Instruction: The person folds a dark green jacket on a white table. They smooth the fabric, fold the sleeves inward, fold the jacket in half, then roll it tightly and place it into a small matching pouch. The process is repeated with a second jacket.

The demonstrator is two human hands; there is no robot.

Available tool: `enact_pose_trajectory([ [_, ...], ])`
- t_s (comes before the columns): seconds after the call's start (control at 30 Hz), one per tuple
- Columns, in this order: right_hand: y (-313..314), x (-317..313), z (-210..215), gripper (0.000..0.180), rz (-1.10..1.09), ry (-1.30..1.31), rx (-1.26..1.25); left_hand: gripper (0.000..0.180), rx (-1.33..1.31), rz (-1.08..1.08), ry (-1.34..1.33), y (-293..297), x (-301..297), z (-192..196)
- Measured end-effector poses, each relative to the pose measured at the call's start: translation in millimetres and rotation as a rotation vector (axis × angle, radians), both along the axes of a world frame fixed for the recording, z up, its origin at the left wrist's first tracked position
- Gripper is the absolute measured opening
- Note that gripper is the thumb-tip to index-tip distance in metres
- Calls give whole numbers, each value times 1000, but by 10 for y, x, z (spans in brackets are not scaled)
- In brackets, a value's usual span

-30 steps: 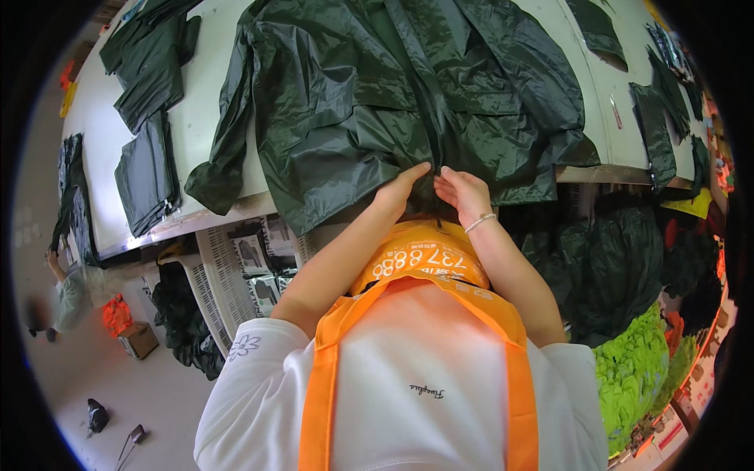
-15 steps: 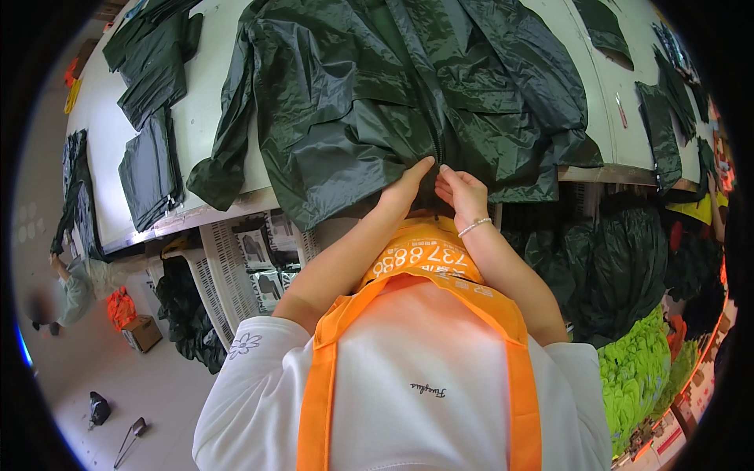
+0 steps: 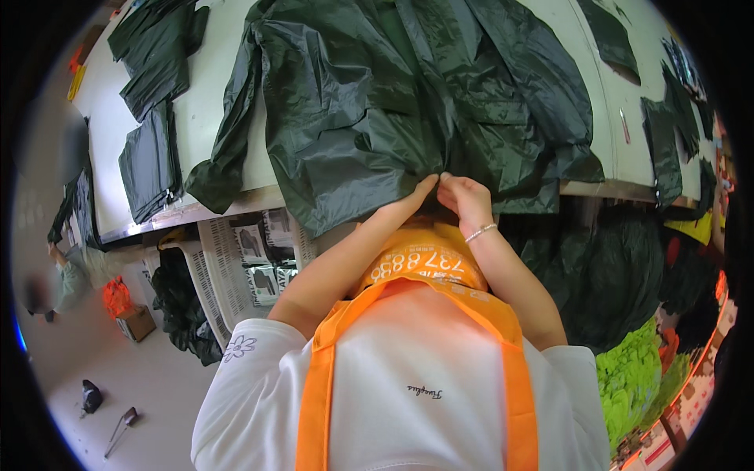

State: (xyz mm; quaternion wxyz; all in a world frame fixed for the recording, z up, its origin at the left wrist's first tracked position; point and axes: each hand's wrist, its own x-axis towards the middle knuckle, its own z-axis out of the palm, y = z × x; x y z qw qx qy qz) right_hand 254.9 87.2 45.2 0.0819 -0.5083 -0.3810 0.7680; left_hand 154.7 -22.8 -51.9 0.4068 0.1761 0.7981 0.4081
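Dark green raincoat (image 3: pixel 408 102) spread over white table (image 3: pixel 228 102), hem hanging off the near edge right at the fingertips. Left hand (image 3: pixel 412 196) and right hand (image 3: pixel 463 196) side by side, nearly touching, fingers pinched shut on that hem. Folded green pieces (image 3: pixel 149 165) well off to the left, newspaper (image 3: pixel 236 259) below the table edge.

Garment workshop. Long white cutting table (image 3: pixel 220 94) covered with dark green raincoat-like jackets (image 3: pixel 408 86) and cut fabric pieces (image 3: pixel 149 165). More dark green cloth heaped under the table (image 3: pixel 613 275), bright green fabric pile (image 3: pixel 628 377) at right. Newspapers (image 3: pixel 236 259) hang at table edge. Person wears an orange apron (image 3: pixel 416 267). Bare grey floor (image 3: pixel 149 385) with scattered bits.
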Motion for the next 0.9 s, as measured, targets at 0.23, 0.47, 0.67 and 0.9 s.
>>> enact_pose_trajectory([
  [0.23, 407, -172, 174, 9, 1576, 15, 1636, 50, 100, 0, -375, -180, 162, 103],
  [0.47, 1323, -1718, -7, 12, 1482, 291, 2238, 81, -44, 175, -57, -696, 951, -167],
  [0.67, 2218, -3524, -46, 16, 1234, -19, 2461, 86, -266, 374, -180, -661, 1540, -11],
  [0.9, 2480, -4349, 172, 13, 1046, -151, 2156, 79, -330, 504, -666, -493, 1443, -112],
])
